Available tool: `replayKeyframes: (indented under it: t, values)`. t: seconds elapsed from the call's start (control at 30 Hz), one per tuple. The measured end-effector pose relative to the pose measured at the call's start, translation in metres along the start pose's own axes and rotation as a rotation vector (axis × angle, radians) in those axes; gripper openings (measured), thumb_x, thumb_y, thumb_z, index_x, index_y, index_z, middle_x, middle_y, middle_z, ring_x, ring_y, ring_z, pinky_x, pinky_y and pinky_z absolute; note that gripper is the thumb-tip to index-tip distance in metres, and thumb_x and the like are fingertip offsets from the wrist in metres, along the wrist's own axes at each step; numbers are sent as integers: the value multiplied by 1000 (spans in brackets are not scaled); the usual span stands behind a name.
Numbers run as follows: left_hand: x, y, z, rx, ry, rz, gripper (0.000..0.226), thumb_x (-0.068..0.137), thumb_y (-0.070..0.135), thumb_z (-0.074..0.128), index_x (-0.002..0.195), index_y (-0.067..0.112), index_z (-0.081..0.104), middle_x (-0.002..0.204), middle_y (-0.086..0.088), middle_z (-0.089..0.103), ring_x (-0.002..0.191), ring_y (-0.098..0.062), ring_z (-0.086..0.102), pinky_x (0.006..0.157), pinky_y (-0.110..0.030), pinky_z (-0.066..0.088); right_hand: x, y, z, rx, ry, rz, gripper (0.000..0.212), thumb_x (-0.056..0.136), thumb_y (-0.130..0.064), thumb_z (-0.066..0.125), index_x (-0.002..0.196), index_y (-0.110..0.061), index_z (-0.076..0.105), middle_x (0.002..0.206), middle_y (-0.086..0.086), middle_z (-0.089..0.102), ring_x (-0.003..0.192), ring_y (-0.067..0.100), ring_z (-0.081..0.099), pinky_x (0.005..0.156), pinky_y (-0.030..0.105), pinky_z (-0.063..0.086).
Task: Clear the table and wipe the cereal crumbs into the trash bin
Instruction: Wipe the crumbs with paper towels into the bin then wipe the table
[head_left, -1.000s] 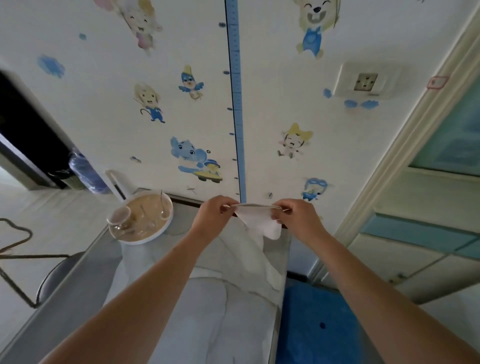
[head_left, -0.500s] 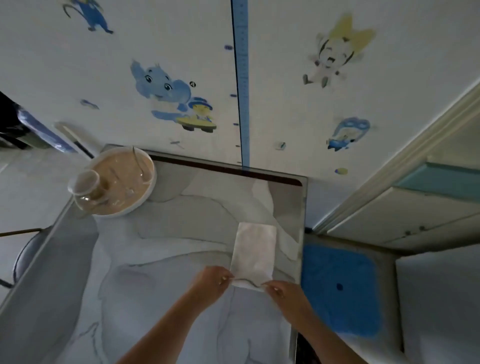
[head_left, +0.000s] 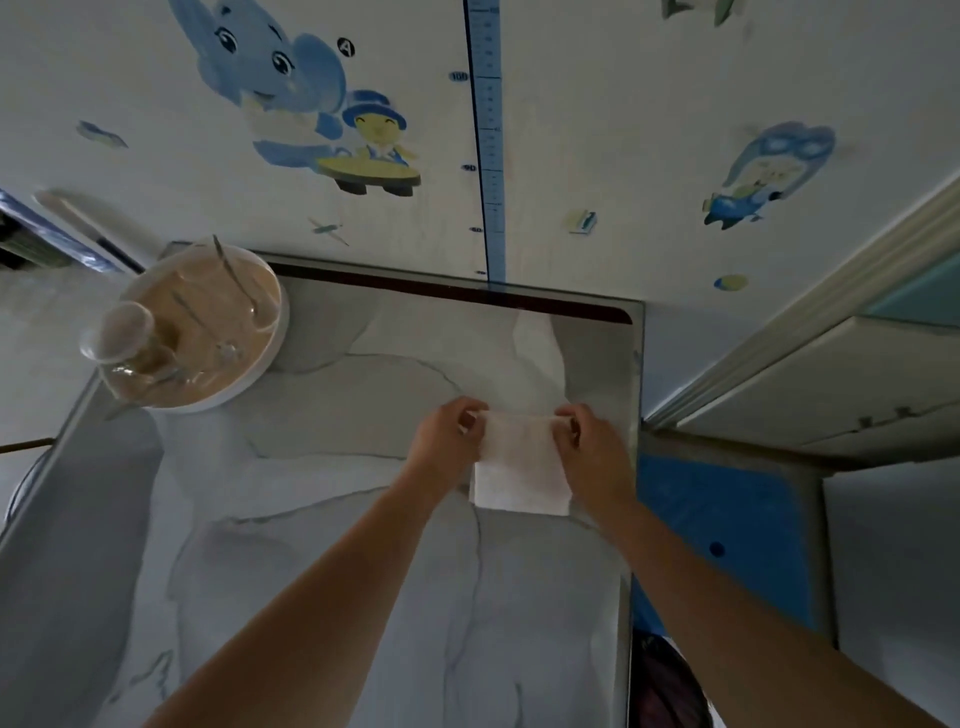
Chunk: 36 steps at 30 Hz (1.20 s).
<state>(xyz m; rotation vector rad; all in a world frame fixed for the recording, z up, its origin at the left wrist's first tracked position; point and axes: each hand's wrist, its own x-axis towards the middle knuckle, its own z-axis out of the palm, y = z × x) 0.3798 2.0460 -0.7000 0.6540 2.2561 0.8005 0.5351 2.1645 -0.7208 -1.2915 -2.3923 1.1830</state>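
A white paper tissue (head_left: 521, 467) lies on the marble-patterned table (head_left: 363, 597) near its right edge. My left hand (head_left: 447, 441) pinches the tissue's far left corner and my right hand (head_left: 592, 452) pinches its far right corner, folding that far edge back toward me. The near half of the tissue lies flat on the tabletop. No cereal crumbs can be made out on the table. A dark opening (head_left: 665, 686) shows below the table's right edge; I cannot tell if it is the trash bin.
A round white tray (head_left: 260, 369) with a tan inside sits at the table's far left corner, holding a clear glass (head_left: 122, 338) and a spoon (head_left: 236, 280). The wall with cartoon stickers stands right behind the table. A blue mat (head_left: 727, 540) lies on the floor to the right.
The tissue went from held up in the air to spread flat on the table. Both hands then moved from its near edge to its far edge and began folding it back.
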Motion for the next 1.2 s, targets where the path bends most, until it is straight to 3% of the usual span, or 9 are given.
replayKeyframes:
  t: [0.2, 0.3, 0.47, 0.6, 0.77, 0.9, 1.0, 1.1, 1.2]
  values:
    - [-16, -14, 21, -18, 191, -304, 40, 93, 40, 59, 122, 13, 56, 110, -8, 67, 98, -28, 65, 83, -34, 48, -30, 10, 8, 51, 71, 338, 42, 95, -41, 54, 117, -5, 53, 100, 7, 61, 86, 21, 59, 70, 28, 44]
    - [-39, -25, 39, -64, 142, -477, 48, 91, 45, 61, 118, 6, 57, 115, -11, 66, 110, -31, 61, 87, -32, 44, -57, 11, 14, 19, 40, 456, 46, 91, -53, 54, 106, -8, 53, 93, 7, 63, 77, 21, 60, 63, 30, 47]
    - [-47, -32, 55, -196, -1, -560, 38, 86, 33, 72, 103, -1, 68, 92, -8, 68, 85, -24, 64, 72, -27, 45, -58, 2, 21, 210, -116, 613, 32, 90, -39, 64, 99, -11, 54, 91, 4, 62, 72, 14, 55, 58, 26, 42]
    - [-40, -13, 50, -512, 43, -682, 30, 84, 19, 76, 98, -7, 69, 86, -13, 60, 68, -20, 56, 51, -21, 42, -43, 4, 12, 499, -206, 746, 32, 86, -31, 67, 108, -9, 61, 104, 9, 65, 94, 25, 63, 85, 37, 54]
    - [-17, 39, 27, -769, 96, -575, 19, 85, 13, 74, 78, 1, 61, 85, -17, 61, 62, -19, 57, 52, -23, 51, -8, -27, -31, 673, -107, 592, 22, 89, -17, 66, 106, -4, 63, 101, 10, 65, 91, 22, 64, 82, 38, 58]
    - [0, 105, -6, -904, 104, -327, 26, 89, 13, 69, 109, 0, 58, 101, -16, 65, 88, -25, 67, 59, -25, 60, 24, -69, -81, 701, 44, 362, 22, 90, -15, 65, 110, -6, 59, 99, 7, 65, 84, 16, 67, 65, 25, 59]
    - [13, 134, -20, -924, 83, -180, 39, 89, 13, 70, 124, 4, 55, 116, -16, 64, 101, -28, 68, 65, -27, 60, 41, -86, -108, 685, 143, 210, 21, 88, -16, 66, 107, -10, 60, 95, 2, 67, 83, 15, 68, 66, 29, 61]
    - [27, 146, -22, -909, 64, -154, 41, 89, 13, 69, 127, 5, 54, 117, -16, 65, 101, -29, 68, 66, -29, 61, 59, -81, -116, 736, 139, 288, 18, 86, -15, 68, 102, -12, 59, 92, -1, 65, 85, 17, 68, 73, 35, 60]
    - [28, 123, -12, -767, 61, -336, 42, 90, 20, 69, 128, 7, 53, 111, -16, 66, 86, -24, 69, 75, -32, 60, 57, -51, -99, 665, 50, 535, 14, 87, -20, 68, 82, -11, 58, 89, 11, 67, 86, 28, 69, 80, 41, 58]
